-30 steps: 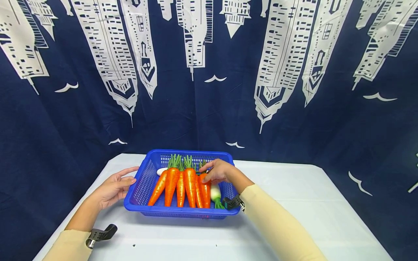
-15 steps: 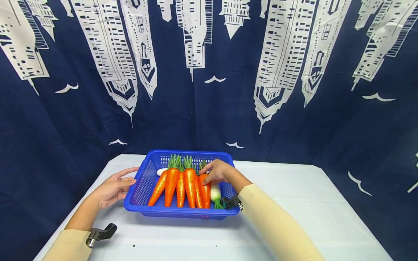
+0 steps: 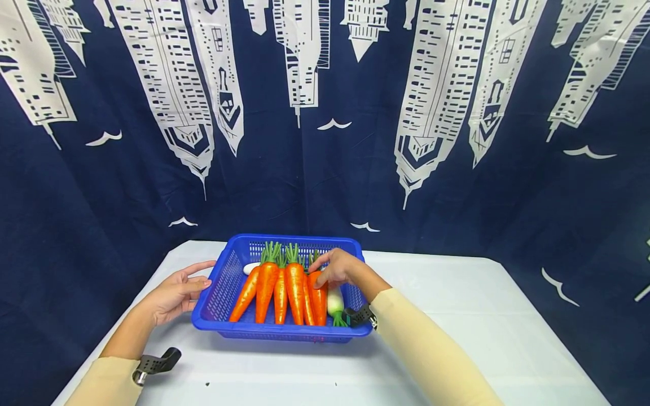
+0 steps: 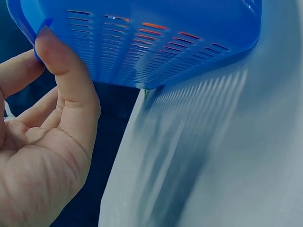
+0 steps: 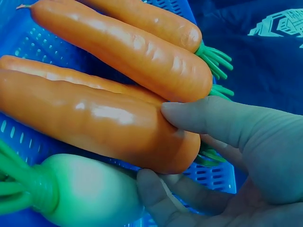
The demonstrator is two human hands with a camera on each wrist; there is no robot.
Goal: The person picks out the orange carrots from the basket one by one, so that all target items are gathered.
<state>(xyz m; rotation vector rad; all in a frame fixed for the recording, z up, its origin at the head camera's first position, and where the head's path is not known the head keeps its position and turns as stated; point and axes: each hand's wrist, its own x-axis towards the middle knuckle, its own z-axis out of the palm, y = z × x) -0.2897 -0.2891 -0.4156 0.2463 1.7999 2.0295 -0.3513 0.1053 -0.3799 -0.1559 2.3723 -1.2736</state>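
A blue plastic basket (image 3: 281, 329) stands on the table, holding several orange carrots (image 3: 266, 290) with green tops laid side by side. My left hand (image 3: 175, 294) grips the basket's left rim, its thumb on the rim and fingers behind it in the left wrist view. Inside the basket, my right hand (image 3: 342, 267) holds the rightmost carrot (image 5: 109, 120) near its leafy end, thumb on top and fingers along the lower side. Beside that carrot lies a white radish (image 5: 90, 194) with green leaves toward me. The held carrot's top is partly hidden by the hand.
A white rounded end (image 3: 250, 268) of something shows behind the carrots at the basket's left. The white table (image 3: 442, 316) extends to the right. A dark blue curtain (image 3: 304, 186) with white buildings hangs behind the table's far edge.
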